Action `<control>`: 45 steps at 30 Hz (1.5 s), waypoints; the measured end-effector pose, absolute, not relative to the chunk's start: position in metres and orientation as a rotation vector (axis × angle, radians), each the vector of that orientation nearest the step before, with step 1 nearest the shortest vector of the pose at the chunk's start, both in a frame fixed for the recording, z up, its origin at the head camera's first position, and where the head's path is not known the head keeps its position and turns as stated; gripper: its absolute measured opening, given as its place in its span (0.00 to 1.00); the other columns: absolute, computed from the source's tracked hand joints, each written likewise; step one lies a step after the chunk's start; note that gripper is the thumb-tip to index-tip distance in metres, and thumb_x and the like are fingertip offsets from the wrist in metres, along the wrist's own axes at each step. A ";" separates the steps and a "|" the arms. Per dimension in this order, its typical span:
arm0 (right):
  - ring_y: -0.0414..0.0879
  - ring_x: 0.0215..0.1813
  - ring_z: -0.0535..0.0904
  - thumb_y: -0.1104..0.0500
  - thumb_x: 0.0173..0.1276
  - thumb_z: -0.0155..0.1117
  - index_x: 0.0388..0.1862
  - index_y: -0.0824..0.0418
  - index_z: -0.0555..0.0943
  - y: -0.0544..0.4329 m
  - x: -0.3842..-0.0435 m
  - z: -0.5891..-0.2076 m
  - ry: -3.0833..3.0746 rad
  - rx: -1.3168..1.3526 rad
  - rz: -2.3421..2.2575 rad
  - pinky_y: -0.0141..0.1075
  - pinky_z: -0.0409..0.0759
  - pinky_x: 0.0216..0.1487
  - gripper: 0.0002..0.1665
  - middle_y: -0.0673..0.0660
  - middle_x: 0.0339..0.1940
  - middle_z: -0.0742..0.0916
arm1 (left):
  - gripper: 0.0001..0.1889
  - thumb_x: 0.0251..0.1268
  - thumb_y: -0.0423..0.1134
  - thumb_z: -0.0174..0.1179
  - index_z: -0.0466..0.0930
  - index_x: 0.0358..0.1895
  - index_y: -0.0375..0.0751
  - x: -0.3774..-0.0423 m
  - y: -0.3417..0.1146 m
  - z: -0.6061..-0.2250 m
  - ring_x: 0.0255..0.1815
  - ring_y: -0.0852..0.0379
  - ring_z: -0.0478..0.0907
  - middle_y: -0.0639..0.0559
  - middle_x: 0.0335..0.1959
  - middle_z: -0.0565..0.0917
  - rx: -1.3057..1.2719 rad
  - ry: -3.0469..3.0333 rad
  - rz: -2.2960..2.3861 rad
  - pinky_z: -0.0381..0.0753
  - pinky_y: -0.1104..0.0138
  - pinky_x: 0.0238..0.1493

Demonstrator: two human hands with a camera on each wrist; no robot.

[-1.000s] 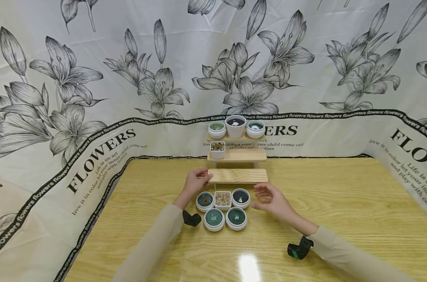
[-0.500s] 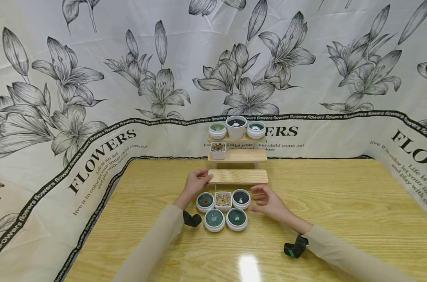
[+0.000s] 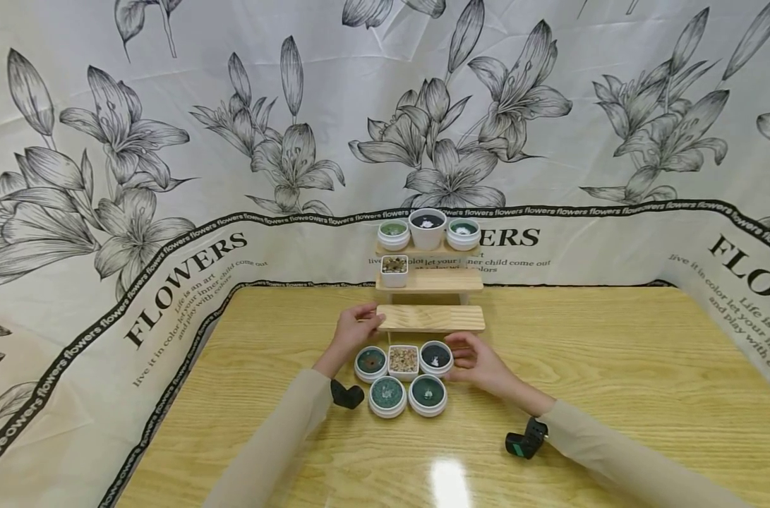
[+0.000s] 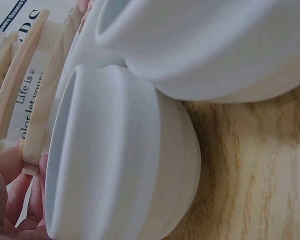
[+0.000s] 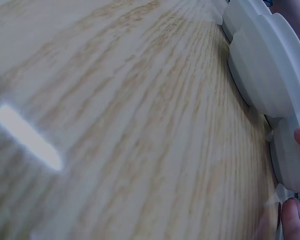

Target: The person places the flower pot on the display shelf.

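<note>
Far left and across the back, a floral cloth (image 3: 283,141); then a beige left sleeve (image 3: 270,434) and a black wrist camera (image 3: 346,395); pinching the left end of the lowest wooden board (image 3: 430,318) with the left hand (image 3: 351,331), thumb and fingers closed on its edge; in front of that board, on the wood-grain surface (image 3: 613,367), from the left, a green-and-brown pot (image 3: 370,362), a square gravel pot (image 3: 403,360) and a dark-filled round pot (image 3: 436,357); in front of these, side by side, a teal pot (image 3: 387,395) and a dark green pot (image 3: 428,394); at the left end of the middle board (image 3: 444,280), a small square pot (image 3: 394,271); along the top board (image 3: 410,251), left to right, a pale green pot (image 3: 394,235), a taller pot (image 3: 427,228) and a green-and-white pot (image 3: 464,234); at the right side of the dark-filled round pot, the right hand (image 3: 478,363), fingers curved and part-way apart; partly cut off in the right wrist view, so cannot tell whether holding it or only beside it; farther right, a second black wrist camera (image 3: 526,439) and the right sleeve (image 3: 620,451).
</note>
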State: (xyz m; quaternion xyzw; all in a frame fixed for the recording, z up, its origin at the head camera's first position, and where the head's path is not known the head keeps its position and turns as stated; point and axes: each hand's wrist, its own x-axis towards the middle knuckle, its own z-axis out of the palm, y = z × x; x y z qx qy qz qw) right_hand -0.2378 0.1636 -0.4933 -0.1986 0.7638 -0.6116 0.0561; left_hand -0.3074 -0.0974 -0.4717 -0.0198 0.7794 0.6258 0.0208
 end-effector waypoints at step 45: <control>0.45 0.50 0.80 0.72 0.49 0.74 0.60 0.78 0.67 0.157 -0.235 -0.493 2.338 -0.574 -1.793 0.29 0.82 0.50 0.40 0.75 0.54 0.77 | 0.21 0.63 0.33 0.63 0.76 0.59 0.30 -0.309 -0.098 -0.474 0.27 0.65 0.76 0.42 0.41 0.79 -0.063 2.390 1.960 0.86 0.70 0.34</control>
